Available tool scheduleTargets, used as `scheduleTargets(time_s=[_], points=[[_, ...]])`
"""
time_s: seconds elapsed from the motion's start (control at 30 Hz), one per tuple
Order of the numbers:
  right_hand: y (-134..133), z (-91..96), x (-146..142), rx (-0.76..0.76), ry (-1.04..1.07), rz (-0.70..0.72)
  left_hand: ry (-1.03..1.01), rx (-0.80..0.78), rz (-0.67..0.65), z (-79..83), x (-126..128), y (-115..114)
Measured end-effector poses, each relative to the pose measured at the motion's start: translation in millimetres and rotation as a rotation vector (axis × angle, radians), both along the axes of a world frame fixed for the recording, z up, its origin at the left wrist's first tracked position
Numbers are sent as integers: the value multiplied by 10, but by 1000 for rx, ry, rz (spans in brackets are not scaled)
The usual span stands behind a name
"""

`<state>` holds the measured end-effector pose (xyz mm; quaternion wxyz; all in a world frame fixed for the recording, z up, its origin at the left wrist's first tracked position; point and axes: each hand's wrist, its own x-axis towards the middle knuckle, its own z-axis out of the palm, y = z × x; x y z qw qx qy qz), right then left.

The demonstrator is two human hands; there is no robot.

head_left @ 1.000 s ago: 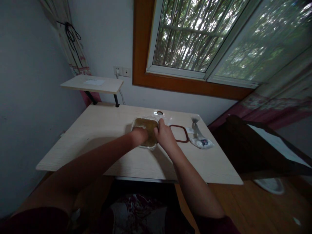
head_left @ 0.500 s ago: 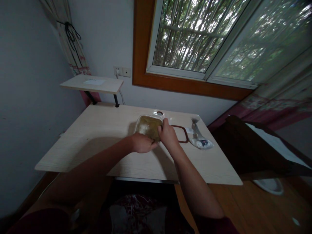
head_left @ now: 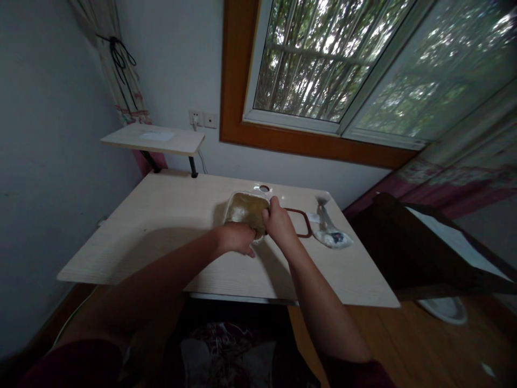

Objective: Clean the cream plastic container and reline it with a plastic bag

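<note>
A clear plastic container (head_left: 242, 209) with a brownish filling sits tilted on the pale wooden desk (head_left: 169, 226). My left hand (head_left: 235, 238) grips its near edge, fingers curled under the rim. My right hand (head_left: 279, 225) holds its right side, thumb up along the rim. Just right of my right hand a dark red rectangular ring (head_left: 301, 222), like a lid seal, lies flat on the desk.
A white plastic bag (head_left: 330, 231) lies right of the ring. A cable hole (head_left: 264, 188) is behind the container. A small raised shelf (head_left: 155, 138) stands at the desk's back left. A dark piece of furniture (head_left: 407, 242) stands to the right, under the window.
The container went from lying flat under both hands to being tilted up and held at its near and right edges. My left hand slid back to the near rim.
</note>
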<state>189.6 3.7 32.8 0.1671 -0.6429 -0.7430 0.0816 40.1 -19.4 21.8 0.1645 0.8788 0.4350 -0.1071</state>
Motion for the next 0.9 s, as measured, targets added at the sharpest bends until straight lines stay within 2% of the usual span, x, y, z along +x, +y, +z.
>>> scheduleTargets(time_s=[0.1,0.23,0.3,0.37,0.47,0.57,0.67,0.77,0.83,0.9], points=[[13,12,18,-4,11,-4,-9,62,10,69,-39,-55],[22,28,50,3,39,-6,-150,213,12,372,-232,-174],[21,36,64,6,55,4,-276,320,105,526,-371,-198],[20,41,74,10,61,10,-420,456,268,601,-511,-174],[17,44,82,20,52,17,-569,584,518,515,-667,-69],[18,48,85,26,35,27,-619,497,647,291,-718,47],[23,56,102,17,20,21,-689,356,685,105,-693,110],[10,79,143,35,29,9,-786,287,706,19,-653,124],[-22,114,173,115,53,0,-844,250,720,-13,-631,126],[-73,161,183,263,77,-4,-898,211,728,-52,-609,134]])
